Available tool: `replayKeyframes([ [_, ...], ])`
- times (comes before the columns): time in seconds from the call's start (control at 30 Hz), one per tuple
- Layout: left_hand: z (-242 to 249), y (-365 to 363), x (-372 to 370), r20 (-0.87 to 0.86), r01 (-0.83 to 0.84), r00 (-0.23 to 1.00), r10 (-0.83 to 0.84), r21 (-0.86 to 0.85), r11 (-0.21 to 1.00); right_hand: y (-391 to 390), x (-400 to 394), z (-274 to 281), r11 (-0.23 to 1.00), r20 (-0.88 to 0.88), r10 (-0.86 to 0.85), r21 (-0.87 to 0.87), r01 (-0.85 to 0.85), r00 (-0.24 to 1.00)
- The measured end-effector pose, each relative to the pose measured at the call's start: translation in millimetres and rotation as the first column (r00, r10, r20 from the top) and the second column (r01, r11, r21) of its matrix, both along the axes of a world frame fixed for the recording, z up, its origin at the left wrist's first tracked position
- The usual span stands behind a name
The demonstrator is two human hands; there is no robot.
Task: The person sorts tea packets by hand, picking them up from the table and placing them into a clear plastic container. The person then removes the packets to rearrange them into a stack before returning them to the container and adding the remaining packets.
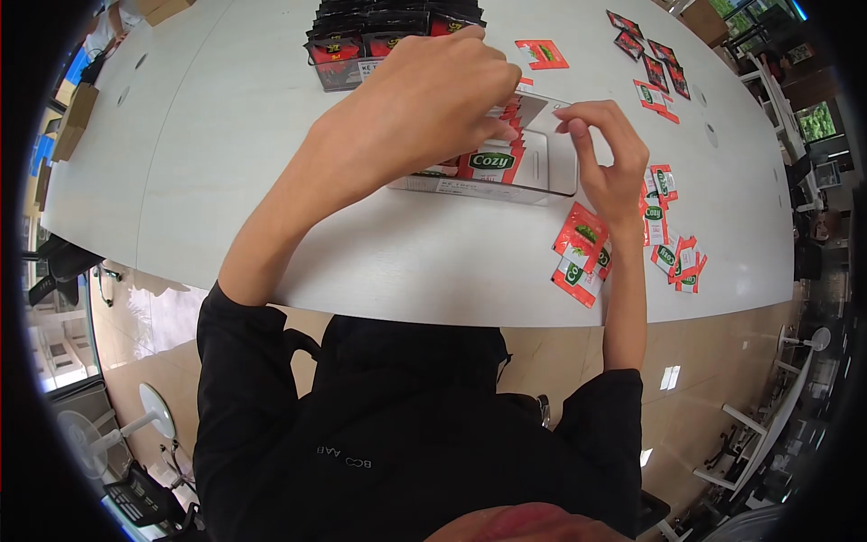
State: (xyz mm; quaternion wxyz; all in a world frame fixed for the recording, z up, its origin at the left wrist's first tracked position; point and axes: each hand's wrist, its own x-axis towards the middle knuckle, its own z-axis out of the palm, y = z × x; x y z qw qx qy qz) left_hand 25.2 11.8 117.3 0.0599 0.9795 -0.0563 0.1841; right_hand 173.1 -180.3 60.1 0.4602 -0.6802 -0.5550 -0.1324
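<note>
A clear plastic box point(551, 172) lies on the white table point(271, 163), with a row of red and white Cozy sachets point(492, 164) standing in it. My left hand point(424, 90) reaches over the box, fingers curled down on the tops of the sachets. My right hand point(607, 158) is at the box's right end. Its thumb and fingers pinch the edge of the raised clear lid point(540, 107). Loose Cozy sachets point(585, 253) lie beside and under my right wrist.
A second clear box point(357, 50) packed with dark red sachets stands at the far side. One red sachet point(542, 54) lies behind my hands, and several more point(652, 68) are scattered far right. Other loose sachets point(675, 257) lie near the front right edge. Cardboard boxes point(74, 117) sit far left.
</note>
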Motion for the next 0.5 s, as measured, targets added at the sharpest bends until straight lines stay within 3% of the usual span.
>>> replayKeyframes([
  [0.07, -5, 4, 2, 0.137, 0.048, 0.989, -0.050, 0.012, 0.999, -2, 10, -2, 0.999, 0.029, -0.051, 0.022, 0.050, 0.998],
  [0.13, -2, 5, 2, 0.122, 0.029, 0.992, -0.027, -0.010, 1.000, -5, 21, 0, 0.970, 0.121, -0.243, 0.026, 0.242, 0.962],
  [0.2, 4, 2, 2, 0.106, 0.024, 0.994, -0.020, -0.035, 0.999, -14, 37, -2, 0.958, 0.108, -0.278, -0.040, 0.284, 0.954],
  [0.3, 18, -7, -2, 0.105, 0.023, 0.994, -0.019, -0.044, 0.999, -46, 73, -22, 0.879, 0.143, -0.287, -0.355, 0.320, 0.947],
  [0.33, 17, -8, -2, 0.106, 0.035, 0.994, -0.030, -0.043, 0.998, -59, 83, -19, 0.875, 0.144, -0.298, -0.354, 0.330, 0.944],
  [0.4, 16, -7, -2, 0.128, 0.026, 0.992, -0.020, -0.039, 0.999, -81, 99, -15, 0.700, -0.145, -0.352, -0.697, 0.158, 0.925],
  [0.43, 16, -8, -3, 0.130, 0.030, 0.991, -0.024, -0.041, 0.999, -89, 98, -4, 0.646, -0.298, -0.457, -0.759, 0.082, 0.838],
  [0.5, 18, -10, -4, 0.125, 0.016, 0.992, -0.011, -0.044, 0.999, -112, 105, -1, 0.654, -0.308, -0.406, -0.755, 0.038, 0.860],
])
